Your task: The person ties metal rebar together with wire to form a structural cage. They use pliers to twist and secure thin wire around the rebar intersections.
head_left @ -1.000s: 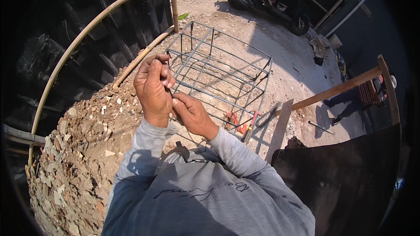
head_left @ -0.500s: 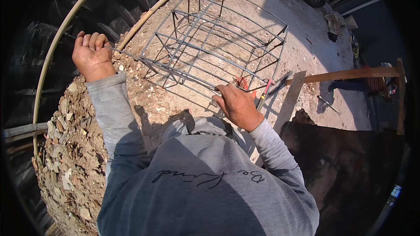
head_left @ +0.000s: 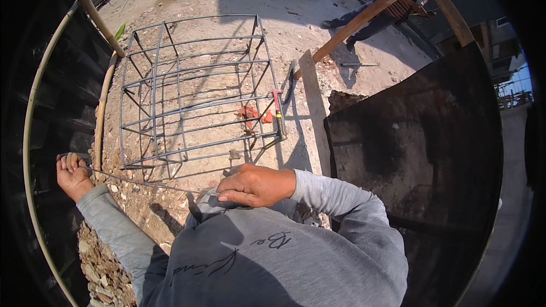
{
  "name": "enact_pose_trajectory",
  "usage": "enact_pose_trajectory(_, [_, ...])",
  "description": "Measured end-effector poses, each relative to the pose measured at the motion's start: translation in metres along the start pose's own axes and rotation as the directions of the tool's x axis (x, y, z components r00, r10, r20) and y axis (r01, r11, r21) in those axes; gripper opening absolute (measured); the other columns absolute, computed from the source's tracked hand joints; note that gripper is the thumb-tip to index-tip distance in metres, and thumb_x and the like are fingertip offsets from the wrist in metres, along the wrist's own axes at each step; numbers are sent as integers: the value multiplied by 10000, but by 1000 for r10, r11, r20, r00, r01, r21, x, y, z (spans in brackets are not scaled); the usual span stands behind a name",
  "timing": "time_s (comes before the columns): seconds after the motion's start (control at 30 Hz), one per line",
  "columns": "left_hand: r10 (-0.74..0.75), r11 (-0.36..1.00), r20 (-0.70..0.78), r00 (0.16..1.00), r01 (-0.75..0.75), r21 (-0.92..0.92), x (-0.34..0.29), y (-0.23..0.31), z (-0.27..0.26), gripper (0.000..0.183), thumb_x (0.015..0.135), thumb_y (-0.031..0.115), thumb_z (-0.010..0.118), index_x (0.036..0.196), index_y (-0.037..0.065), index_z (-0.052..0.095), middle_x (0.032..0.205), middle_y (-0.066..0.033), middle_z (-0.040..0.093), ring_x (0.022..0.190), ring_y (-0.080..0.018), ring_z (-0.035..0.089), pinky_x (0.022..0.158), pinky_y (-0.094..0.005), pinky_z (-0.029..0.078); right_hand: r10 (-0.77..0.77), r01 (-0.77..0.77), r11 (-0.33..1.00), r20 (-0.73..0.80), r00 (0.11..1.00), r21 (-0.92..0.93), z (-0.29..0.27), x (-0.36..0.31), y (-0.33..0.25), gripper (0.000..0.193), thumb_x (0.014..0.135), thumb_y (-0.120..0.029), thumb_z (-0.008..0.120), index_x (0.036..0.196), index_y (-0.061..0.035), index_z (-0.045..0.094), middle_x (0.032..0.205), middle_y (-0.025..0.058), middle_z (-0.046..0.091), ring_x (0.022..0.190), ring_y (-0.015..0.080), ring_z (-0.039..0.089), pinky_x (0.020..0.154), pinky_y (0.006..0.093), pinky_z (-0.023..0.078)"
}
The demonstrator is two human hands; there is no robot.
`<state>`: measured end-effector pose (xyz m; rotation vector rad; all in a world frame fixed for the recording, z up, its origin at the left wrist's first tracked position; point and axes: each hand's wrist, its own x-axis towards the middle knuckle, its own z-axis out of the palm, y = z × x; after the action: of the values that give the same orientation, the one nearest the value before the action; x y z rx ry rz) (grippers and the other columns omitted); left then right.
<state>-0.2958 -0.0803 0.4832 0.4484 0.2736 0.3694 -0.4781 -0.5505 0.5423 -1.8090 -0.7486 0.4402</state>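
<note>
A thin metal rod (head_left: 151, 184) runs in front of my body between both hands. My left hand (head_left: 74, 177) is closed round its left part, out by the dark wall. At the right end of the visible rod, close to my chest, my right hand (head_left: 256, 186) is closed on it with the back of the hand up. Beyond the rod, a box-shaped cage of steel bars (head_left: 196, 70) lies on the ground. A tool with a red and yellow handle (head_left: 278, 111) rests at the cage's right edge.
Orange-red scraps (head_left: 250, 115) lie under the cage. To the right are a plank (head_left: 313, 99), a large dark board (head_left: 421, 148) and a wooden beam (head_left: 364, 21). Another person (head_left: 381, 20) is beyond. Rubble (head_left: 102, 267) and a bamboo pole (head_left: 33, 113) are at left.
My view has turned right, so the cage sits farther left. Both hands are now lower in view, nearer my body and apart from the cage, with the rod stretched between them.
</note>
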Motion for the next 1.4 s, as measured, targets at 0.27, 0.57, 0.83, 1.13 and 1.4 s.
enact_pose_trajectory(0.27, [-119,993,101,988,120,-3,-18,-42,35,112,938,26,550,1042,-8,527,729,-45,451,588,-132,418,533,-274,381,381,-364,913,-66,922,184,-41,-15,11,320,1029,-272,457,1014,-30,667,555,-5,545,443,94,526,444,268,421])
enact_pose_trajectory(0.57, [-91,897,-207,974,170,407,-91,-99,-13,156,946,114,601,1055,7,568,889,-75,621,864,-212,657,781,-360,584,504,-476,856,123,855,-201,-52,-17,75,303,989,-261,531,1133,1,574,676,143,604,605,306,608,594,414,453])
enact_pose_trajectory(0.83, [-508,631,-240,827,547,550,-179,-208,-37,87,950,131,603,1005,64,604,871,-60,631,818,-143,621,717,-306,554,273,-278,960,-121,954,-25,38,78,119,281,937,-138,567,1184,-4,565,888,238,652,823,409,646,710,426,499])
enact_pose_trajectory(1.13, [-585,479,-372,721,677,559,-124,-179,-109,131,927,155,627,957,27,620,848,-71,663,714,-119,614,648,-252,542,416,-407,909,-242,877,89,105,130,154,229,931,-105,580,1088,43,656,878,204,686,764,280,675,705,356,520])
enact_pose_trajectory(1.4, [-656,307,-527,541,829,469,-96,-153,-155,139,908,167,643,912,28,632,839,-66,668,712,-148,664,638,-262,552,710,-526,682,-288,642,507,191,156,184,211,947,-117,570,1099,-7,668,743,47,633,663,85,546,627,266,463])
